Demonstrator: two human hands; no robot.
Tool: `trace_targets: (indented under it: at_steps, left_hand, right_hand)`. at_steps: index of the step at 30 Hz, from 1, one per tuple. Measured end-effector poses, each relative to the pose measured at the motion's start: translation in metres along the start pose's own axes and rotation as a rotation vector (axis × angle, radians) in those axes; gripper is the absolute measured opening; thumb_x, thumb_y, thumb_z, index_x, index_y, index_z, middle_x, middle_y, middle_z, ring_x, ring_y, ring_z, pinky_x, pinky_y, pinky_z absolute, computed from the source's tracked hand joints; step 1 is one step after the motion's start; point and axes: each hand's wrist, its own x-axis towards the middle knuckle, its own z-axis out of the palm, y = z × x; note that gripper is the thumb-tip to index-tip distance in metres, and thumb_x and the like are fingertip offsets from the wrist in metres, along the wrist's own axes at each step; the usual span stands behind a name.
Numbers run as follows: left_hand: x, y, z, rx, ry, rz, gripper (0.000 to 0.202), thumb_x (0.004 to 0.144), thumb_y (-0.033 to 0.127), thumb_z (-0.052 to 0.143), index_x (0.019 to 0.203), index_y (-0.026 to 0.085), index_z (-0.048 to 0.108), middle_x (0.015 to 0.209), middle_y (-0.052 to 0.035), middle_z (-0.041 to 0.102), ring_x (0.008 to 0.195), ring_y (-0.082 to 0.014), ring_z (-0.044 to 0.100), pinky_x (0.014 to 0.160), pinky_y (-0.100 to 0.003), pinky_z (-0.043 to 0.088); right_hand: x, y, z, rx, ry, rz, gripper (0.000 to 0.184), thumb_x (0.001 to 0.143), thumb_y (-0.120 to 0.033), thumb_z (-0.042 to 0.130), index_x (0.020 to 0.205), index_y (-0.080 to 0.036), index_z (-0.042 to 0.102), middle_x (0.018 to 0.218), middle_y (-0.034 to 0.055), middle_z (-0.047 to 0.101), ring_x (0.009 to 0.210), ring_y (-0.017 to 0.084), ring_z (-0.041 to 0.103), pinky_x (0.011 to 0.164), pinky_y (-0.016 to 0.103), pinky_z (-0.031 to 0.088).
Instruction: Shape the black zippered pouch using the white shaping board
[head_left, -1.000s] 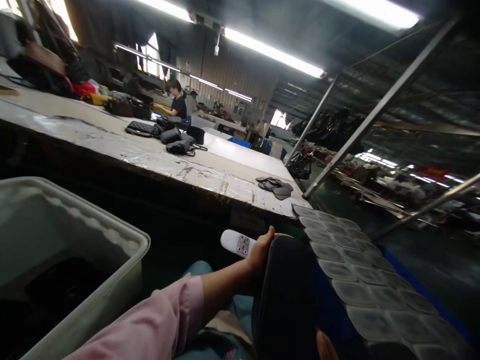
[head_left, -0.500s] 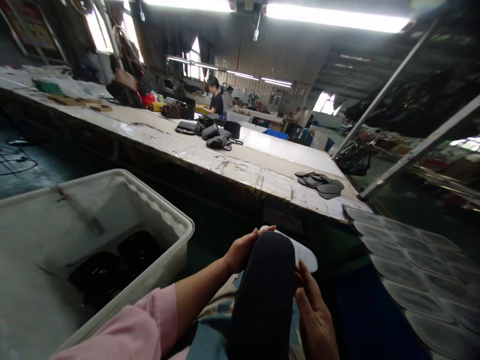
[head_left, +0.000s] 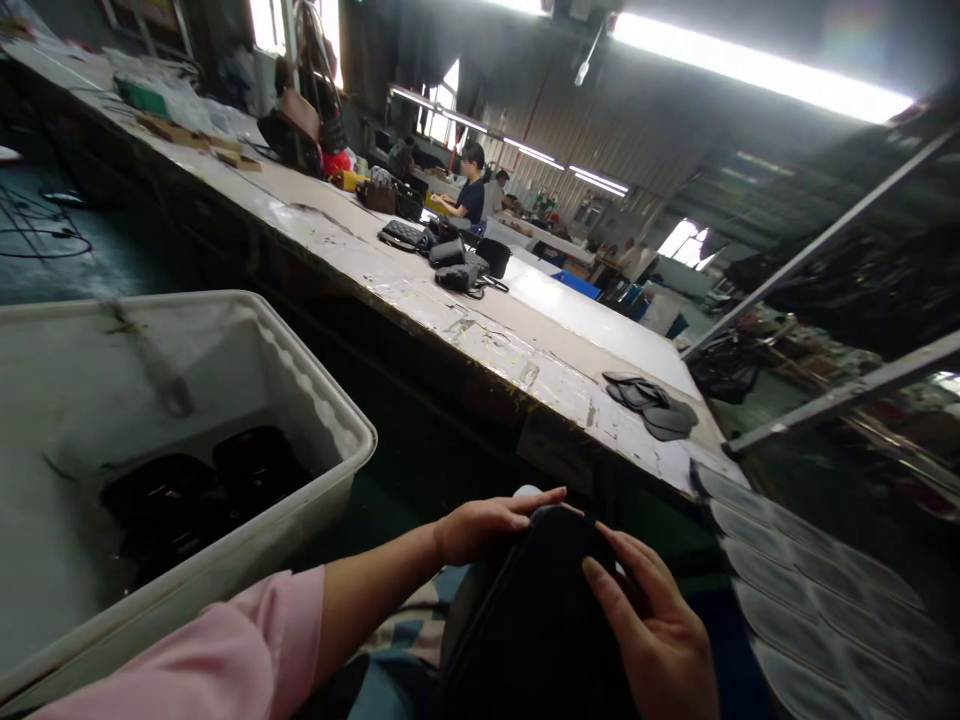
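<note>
A black piece (head_left: pixel 540 620), its rounded end toward the table (head_left: pixel 555 375), is held between my two hands on the near side of that table. My left hand (head_left: pixel 480 528) grips its upper left edge, fingers stretched across the rounded end; my right hand (head_left: pixel 664 625) grips the opposite edge, thumb on the face, fingers bent around the side. The lower part falls into shadow, and I cannot tell what supports it there. A white object (head_left: pixel 527 491) shows past my left fingers, on the table side of the piece, too hidden to identify.

The risk, as I judge it, lies in the grip: with both hands near the rounded end, loosened fingers could let the piece twist or drop short of the table. A hard thumb might mark the face if it is soft, and the white object, if loose, could slide out unseen.

On the table's near side, toward the left, a bin (head_left: pixel 356 445) holds dark items (head_left: pixel 255 465). Black bags (head_left: pixel 457 275) lie mid-table, grey pads (head_left: pixel 667 418) near its right end. Rounded panels (head_left: pixel 780 560) overlap just beyond the table's near right corner, where a swinging elbow could disturb them. A co-worker (head_left: pixel 471 198) is beyond the table's far side.
</note>
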Motion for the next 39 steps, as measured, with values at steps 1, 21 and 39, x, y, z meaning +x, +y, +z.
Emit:
trace_targets:
  at_steps: [1, 21, 39]
  left_hand:
    - [0.0, 0.0, 0.001, 0.011, -0.006, 0.003, 0.06, 0.078, 0.018, 0.05, 0.138, 0.02, 0.041, 0.142, -0.0057, 0.044, 0.134, -0.0278, 0.033, 0.112, -0.043, 0.015]
    - [0.005, 0.002, 0.034, 0.26, 0.03, 0.175, 0.057, 0.077, 0.022, 0.043, 0.133, 0.012, 0.048, 0.133, -0.0129, 0.053, 0.127, -0.0336, 0.042, 0.109, -0.047, 0.023]
    - [0.002, 0.009, 0.04, 0.592, 0.016, 0.138, 0.066, 0.076, 0.033, 0.065, 0.136, 0.019, 0.042, 0.137, -0.0105, 0.048, 0.126, -0.0312, 0.042, 0.107, -0.043, 0.03]
  right_hand:
    - [-0.001, -0.001, 0.0, 0.018, 0.005, 0.008, 0.036, 0.07, -0.046, 0.068, 0.1, -0.026, 0.07, 0.114, 0.0048, 0.061, 0.104, 0.025, 0.059, 0.083, 0.032, 0.054]
    - [-0.008, -0.02, 0.004, 0.343, 0.074, -0.031, 0.015, 0.073, -0.029, 0.069, 0.086, -0.023, 0.067, 0.116, 0.007, 0.061, 0.104, 0.024, 0.06, 0.082, 0.033, 0.054]
    - [-0.011, -0.011, 0.006, 0.42, 0.136, 0.114, 0.018, 0.074, -0.039, 0.069, 0.08, -0.023, 0.072, 0.11, 0.0051, 0.065, 0.105, 0.025, 0.058, 0.092, 0.035, 0.049]
